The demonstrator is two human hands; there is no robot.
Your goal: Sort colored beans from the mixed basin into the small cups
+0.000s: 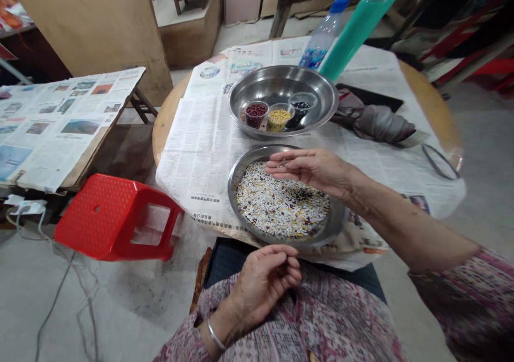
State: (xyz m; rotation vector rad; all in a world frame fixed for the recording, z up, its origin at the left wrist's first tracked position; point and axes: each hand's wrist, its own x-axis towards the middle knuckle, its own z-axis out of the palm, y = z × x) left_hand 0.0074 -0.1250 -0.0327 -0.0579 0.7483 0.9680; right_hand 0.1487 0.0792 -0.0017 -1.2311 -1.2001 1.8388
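Mixed grains (277, 212) cover the floor of a shallow steel pan (338, 225) on the newspaper-covered table (164, 121) — matte white specks, with many dark red, yellow and black bits unseparated. Three clear cups (256, 124) in the shiny basin (277, 77) already hold those colours apart. The right hand (309, 170) hovers over the pan, fingers extended; the left hand (267, 279) curls loosely below the rim — whether either grips anything, I cannot tell.

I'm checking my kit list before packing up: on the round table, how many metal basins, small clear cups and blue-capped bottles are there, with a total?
Metal basins: 2
Small clear cups: 3
Blue-capped bottle: 1
Total: 6
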